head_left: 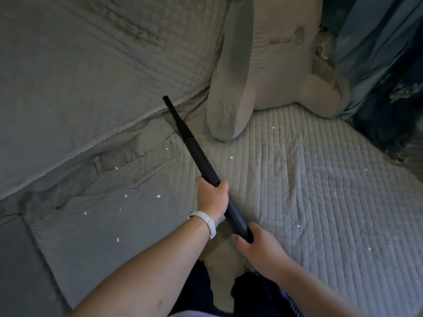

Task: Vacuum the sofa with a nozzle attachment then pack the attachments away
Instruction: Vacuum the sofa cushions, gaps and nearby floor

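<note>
Many white crumbs [158, 196] dot the sofa [75, 236] seat, so the vacuuming looks barely begun and packing away is all to come; the left hand [211, 197] grips the nozzle [196, 154] mid-shaft, its tip near the back crease; the right hand [256, 245] clasps its base.

The scene is dimly lit. A large beige plush toy [274, 65] is propped against the back of a sofa [309, 179] covered in grey quilted cloth. Right of the toy a blue curtain [377, 42] is hung, with dark patterned fabric [389, 115] below it. Left of the toy a lace trim [109, 136] is seen; in front of the toy small white scraps [158, 196] are scattered.
</note>
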`<state>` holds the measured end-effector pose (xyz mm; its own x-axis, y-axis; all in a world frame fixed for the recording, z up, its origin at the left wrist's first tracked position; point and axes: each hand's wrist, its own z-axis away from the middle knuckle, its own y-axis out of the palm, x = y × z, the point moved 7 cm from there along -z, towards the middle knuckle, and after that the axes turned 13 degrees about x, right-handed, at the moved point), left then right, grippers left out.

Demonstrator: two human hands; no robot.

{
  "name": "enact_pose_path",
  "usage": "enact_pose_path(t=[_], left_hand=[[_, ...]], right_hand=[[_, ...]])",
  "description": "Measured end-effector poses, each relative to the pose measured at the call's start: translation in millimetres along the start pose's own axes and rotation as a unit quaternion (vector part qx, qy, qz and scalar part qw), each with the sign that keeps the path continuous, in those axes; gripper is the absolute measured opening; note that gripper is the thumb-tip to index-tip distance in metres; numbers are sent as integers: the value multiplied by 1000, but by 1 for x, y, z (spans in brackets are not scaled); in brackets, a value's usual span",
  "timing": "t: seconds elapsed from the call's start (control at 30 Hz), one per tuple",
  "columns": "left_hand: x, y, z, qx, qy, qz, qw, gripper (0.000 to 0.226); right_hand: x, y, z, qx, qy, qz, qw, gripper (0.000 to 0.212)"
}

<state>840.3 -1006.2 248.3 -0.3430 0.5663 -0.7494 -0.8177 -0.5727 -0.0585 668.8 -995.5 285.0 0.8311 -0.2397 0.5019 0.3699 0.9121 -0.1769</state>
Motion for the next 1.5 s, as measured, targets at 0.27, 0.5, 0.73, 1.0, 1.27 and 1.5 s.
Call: enact_pose_path(t=[0.27,0.5,0.73,1.0,1.27,1.5], left_hand=[[81,18,-46,46,-61,-8,997,35],[145,49,-59,58,-119,-25,991,40],[167,79,-61,44,-143,-28,988,39],[196,110,-54,45,-185,-29,981,39],[206,117,-65,40,-195,-44,979,40],[205,105,-74,41,-185,-60,980,38]], right_hand=[[-64,10,-31,18,76,-11,997,19],[-120,8,-52,55,118,-41,991,24],[-150,-6,-53,50,126,-39,990,21],[-188,-21,-58,66,140,-54,986,20],[-197,-23,-68,67,135,-26,988,23],[-187,-22,-77,73,118,-36,990,23]])
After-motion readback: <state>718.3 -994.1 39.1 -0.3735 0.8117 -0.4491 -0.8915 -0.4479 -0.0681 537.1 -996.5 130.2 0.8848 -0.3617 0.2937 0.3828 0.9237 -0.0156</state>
